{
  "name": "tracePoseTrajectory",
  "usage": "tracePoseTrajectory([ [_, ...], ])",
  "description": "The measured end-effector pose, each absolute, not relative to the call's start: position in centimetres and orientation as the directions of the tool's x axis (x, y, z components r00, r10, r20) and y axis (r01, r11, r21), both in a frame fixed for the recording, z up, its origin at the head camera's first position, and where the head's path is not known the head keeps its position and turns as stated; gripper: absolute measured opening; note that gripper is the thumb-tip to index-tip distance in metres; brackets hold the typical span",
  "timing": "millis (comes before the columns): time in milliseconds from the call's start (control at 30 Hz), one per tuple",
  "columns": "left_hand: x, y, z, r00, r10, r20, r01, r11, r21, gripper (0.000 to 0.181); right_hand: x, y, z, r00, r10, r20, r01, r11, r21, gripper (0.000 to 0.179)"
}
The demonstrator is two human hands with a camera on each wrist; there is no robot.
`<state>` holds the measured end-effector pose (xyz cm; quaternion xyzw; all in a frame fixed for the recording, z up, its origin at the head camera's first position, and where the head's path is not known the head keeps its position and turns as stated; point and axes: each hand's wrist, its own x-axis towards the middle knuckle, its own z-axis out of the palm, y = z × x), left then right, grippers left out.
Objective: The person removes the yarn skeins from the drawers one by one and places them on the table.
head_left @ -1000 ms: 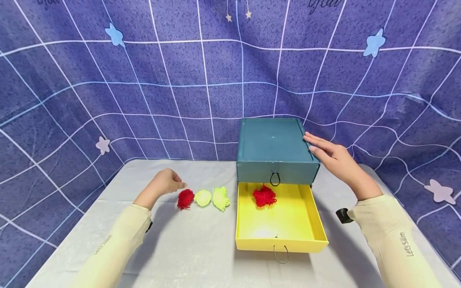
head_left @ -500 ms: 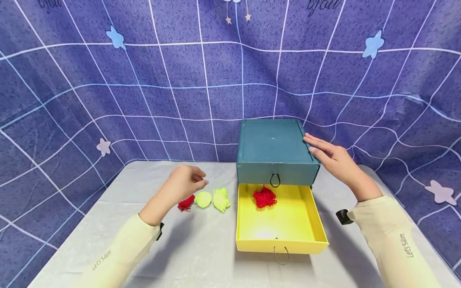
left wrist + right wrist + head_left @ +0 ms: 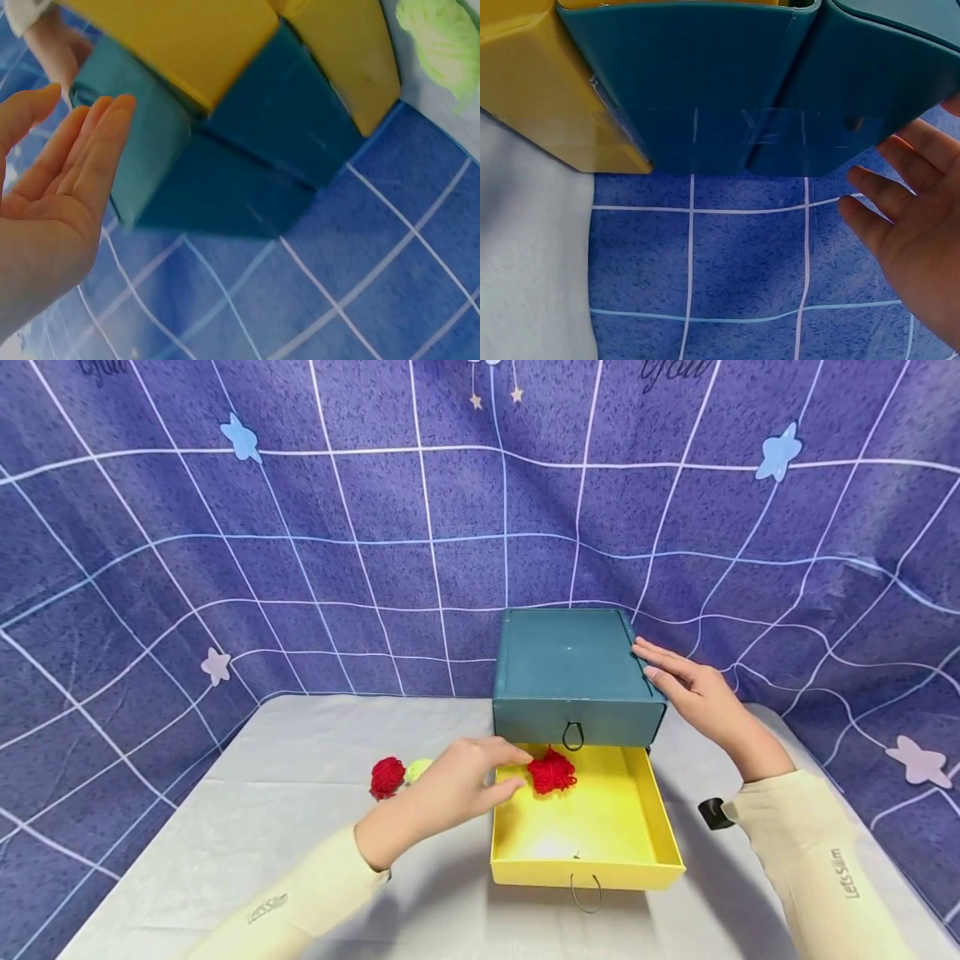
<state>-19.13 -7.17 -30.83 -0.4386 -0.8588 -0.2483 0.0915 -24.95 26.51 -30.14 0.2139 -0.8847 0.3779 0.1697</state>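
My left hand [image 3: 461, 777] reaches over the left wall of the pulled-out yellow drawer [image 3: 600, 827], its thumb and fingers apart and nothing between them. The fingertips are right beside a red yarn ball [image 3: 552, 772] lying inside, near the back. In the left wrist view the left hand [image 3: 60, 165] shows an empty palm. My right hand [image 3: 701, 697] rests with extended fingers on the right side of the teal drawer box [image 3: 570, 660]. A second red yarn ball [image 3: 387, 777] lies on the table, beside a yellow-green one [image 3: 417, 768] partly hidden by my left hand.
Another yellow-green yarn bundle [image 3: 442, 45] appears in the left wrist view; my left hand hides it from the head view. The upper teal drawer is closed, with a dark loop pull [image 3: 573, 735]. A purple grid curtain [image 3: 375, 568] hangs behind the pale tablecloth [image 3: 300, 752].
My left hand has moved right, from beside the red yarn ball on the table, across the yellow-green yarn, to the drawer. The right hand stays against the box.
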Motion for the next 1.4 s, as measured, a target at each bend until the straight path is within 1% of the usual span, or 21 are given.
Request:
tracePoseTrajectory([
  [67,-19.2,-6.1,-31.2,-0.587,0.735,0.339,0.809,0.517,0.281,0.029,-25.0,26.5,-30.2,-0.850,-0.241,0.468,-0.506,0.624,-0.596,0.039],
  [167,-19.5,-4.6,-31.9,-0.577,0.771,0.268,0.815,0.566,0.127,0.033,-25.0,26.5,-30.3,-0.848,-0.228,0.478,-0.503,0.626,-0.595,0.038],
  [300,-20.1,-3.0,-32.8,-0.564,0.800,0.204,0.809,0.585,-0.057,0.038,-24.9,26.4,-30.4,-0.846,-0.223,0.483,-0.506,0.620,-0.600,0.038],
  [400,-20.7,-2.2,-33.3,-0.576,0.798,0.174,0.793,0.598,-0.117,0.040,-24.9,26.4,-30.4,-0.842,-0.227,0.490,-0.514,0.615,-0.599,0.038],
  [567,-21.3,-1.6,-33.8,-0.595,0.793,0.131,0.778,0.609,-0.155,0.038,-25.0,26.2,-30.4,-0.850,-0.215,0.482,-0.500,0.619,-0.606,0.038],
  [667,-21.6,-1.4,-34.0,-0.592,0.797,0.115,0.784,0.604,-0.143,0.031,-25.0,26.2,-30.5,-0.854,-0.208,0.477,-0.492,0.620,-0.611,0.038],
  [767,-21.8,-1.3,-34.1,-0.587,0.803,0.101,0.794,0.596,-0.123,0.025,-25.0,26.2,-30.6,-0.845,-0.212,0.491,-0.506,0.615,-0.604,0.038],
  [1033,-21.7,-1.2,-34.0,-0.603,0.796,0.052,0.794,0.605,-0.065,0.027,-25.1,26.2,-30.8,-0.844,-0.204,0.497,-0.508,0.602,-0.616,0.038],
  [1233,-21.8,-2.2,-33.9,-0.581,0.807,0.107,0.813,0.579,0.056,0.023,-25.0,26.0,-30.6,-0.856,-0.191,0.480,-0.487,0.610,-0.625,0.039],
  [1400,-21.5,-3.3,-33.1,-0.548,0.825,0.142,0.831,0.515,0.211,0.023,-24.9,26.0,-30.6,-0.864,-0.184,0.468,-0.473,0.613,-0.633,0.039],
])
